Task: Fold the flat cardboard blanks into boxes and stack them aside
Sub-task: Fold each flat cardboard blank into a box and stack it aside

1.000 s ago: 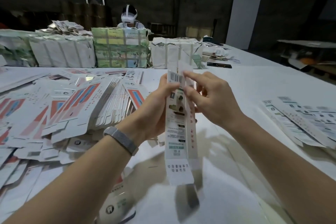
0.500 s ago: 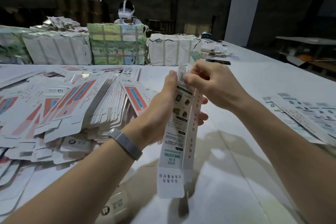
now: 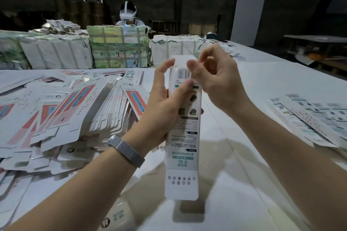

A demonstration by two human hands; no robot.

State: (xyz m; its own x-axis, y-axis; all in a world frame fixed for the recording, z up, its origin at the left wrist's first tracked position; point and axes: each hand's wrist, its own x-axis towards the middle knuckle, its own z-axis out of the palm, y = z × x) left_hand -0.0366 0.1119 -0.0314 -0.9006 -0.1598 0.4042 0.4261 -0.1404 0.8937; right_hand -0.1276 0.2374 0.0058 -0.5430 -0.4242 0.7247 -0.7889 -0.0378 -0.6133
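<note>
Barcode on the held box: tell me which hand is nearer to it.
Right. The right hand has its thumb on the barcode; the left hand holds the box lower down, its thumb just below it.

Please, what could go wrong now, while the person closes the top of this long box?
1. The left hand grips the box only at its upper half, so the long lower part hangs free above the table and may twist.
2. The right hand presses the top flap; it could crease instead of tucking in.
3. The bottom flap is open.
</note>
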